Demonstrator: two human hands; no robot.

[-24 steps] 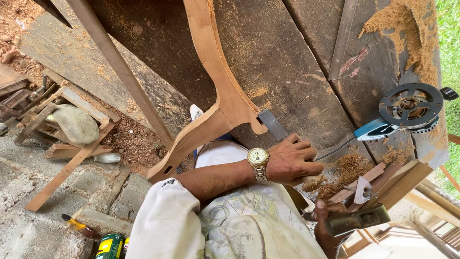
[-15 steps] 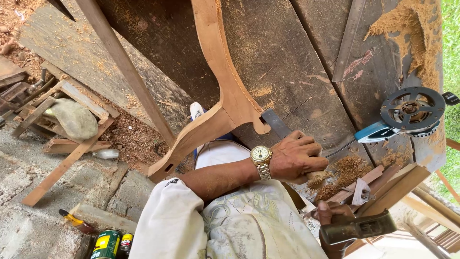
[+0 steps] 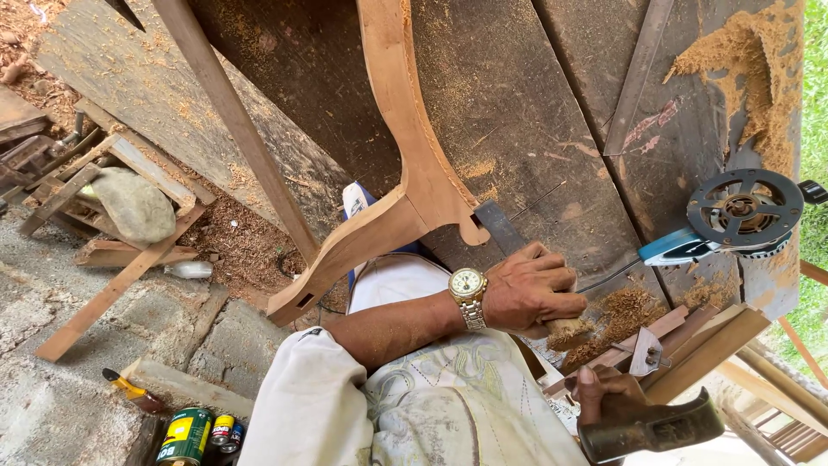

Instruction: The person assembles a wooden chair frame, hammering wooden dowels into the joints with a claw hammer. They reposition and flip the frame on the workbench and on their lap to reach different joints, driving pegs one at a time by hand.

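My left hand (image 3: 530, 289), with a gold watch on its wrist, is shut on a chisel (image 3: 498, 226). The wooden handle sticks out past my fingers, and the flat blade points at the foot of a curved, carved wooden piece (image 3: 405, 155) lying on the dark plank workbench (image 3: 517, 103). At the bottom edge of the view, my right hand (image 3: 608, 393) grips a dark metal hammer (image 3: 655, 427), held apart from the chisel handle. My white sleeve and shirt fill the lower middle.
A circular saw (image 3: 742, 211) with a blue handle lies at the right beside sawdust heaps (image 3: 742, 60). A metal ruler (image 3: 638, 78) rests on the planks. A long wooden slat (image 3: 233, 121), scrap wood, a stone (image 3: 134, 203), cans (image 3: 185, 436) and a screwdriver (image 3: 129, 388) lie at the left.
My right hand with the hammer has shifted slightly toward the bottom edge of the view. My left hand stays on the chisel at the carved piece.
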